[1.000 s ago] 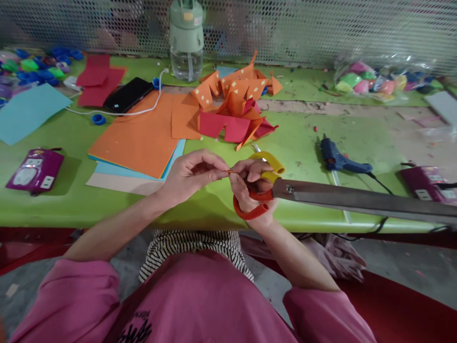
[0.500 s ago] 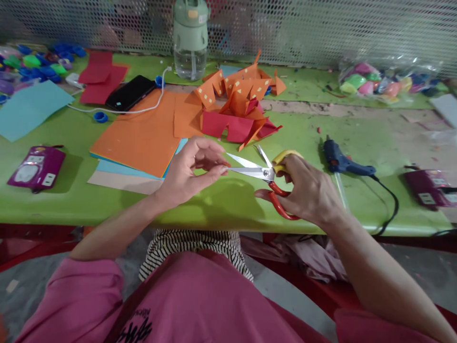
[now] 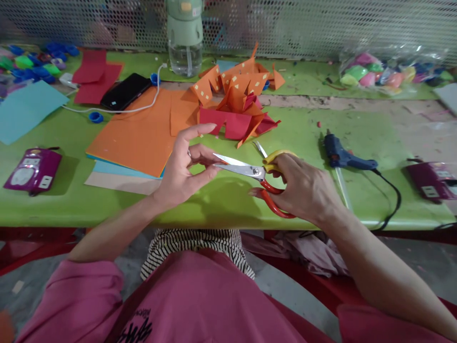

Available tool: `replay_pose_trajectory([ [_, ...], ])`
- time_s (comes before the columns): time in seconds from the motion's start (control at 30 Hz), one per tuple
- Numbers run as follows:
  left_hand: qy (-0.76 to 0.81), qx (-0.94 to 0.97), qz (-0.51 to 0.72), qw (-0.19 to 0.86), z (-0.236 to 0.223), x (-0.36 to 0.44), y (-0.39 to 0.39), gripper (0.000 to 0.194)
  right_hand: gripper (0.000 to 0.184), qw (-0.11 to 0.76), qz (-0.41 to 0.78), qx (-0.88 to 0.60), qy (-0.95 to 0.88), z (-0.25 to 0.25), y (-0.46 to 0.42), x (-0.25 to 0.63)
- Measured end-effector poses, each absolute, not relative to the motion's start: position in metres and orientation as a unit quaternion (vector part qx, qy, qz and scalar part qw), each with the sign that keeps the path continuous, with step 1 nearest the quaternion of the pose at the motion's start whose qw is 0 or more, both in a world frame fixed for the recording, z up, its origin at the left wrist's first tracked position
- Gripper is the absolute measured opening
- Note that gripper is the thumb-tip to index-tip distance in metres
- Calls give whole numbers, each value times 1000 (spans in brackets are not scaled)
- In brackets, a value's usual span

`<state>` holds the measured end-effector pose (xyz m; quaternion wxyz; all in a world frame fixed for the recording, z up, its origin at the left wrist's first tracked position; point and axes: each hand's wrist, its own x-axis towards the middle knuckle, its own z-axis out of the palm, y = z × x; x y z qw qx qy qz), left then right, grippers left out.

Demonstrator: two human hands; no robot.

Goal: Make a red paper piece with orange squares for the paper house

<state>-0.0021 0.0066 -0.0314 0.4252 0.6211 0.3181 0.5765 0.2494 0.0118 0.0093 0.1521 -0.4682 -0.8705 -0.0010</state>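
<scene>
Over the long green desk (image 3: 228,214), the right hand (image 3: 309,186) has its grip curled around yellow-and-red-handled metal scissors (image 3: 255,172), long axis crosswise, slightly parted blades (image 3: 243,169) pointing left, tips at the left hand (image 3: 183,169). That grip is half-curled; whether it pinches anything, I cannot tell.

A dusky pink T-shirt (image 3: 214,300) has loose, short sleeves (image 3: 76,290) and black brush-style lettering (image 3: 138,329) on the left of its front, with smaller black letters (image 3: 143,312) just above; a black-and-white striped garment (image 3: 200,239) shows beyond it, and a slim ring (image 3: 189,153) sits on the left hand (image 3: 180,174)
</scene>
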Motion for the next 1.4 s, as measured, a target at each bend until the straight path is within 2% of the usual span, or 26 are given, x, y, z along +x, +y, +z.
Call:
replay_pose_trajectory([
  [0.27, 276, 656, 587, 387, -34, -1, 10, 53, 39, 107, 16, -477, -872, 14, 11, 249],
  [0.97, 330, 639, 566, 403, -33, -2, 4, 50, 44, 100, 49, -496, -861, 12, 8, 249],
  [1.27, 315, 632, 580, 405, -31, 0, 3, 50, 51, 88, 65, -524, -845, 14, 7, 245],
  [1.4, 360, 595, 562, 447, -25, 0, 5, 45, 48, 35, 96, -575, -811, 12, 10, 246],
])
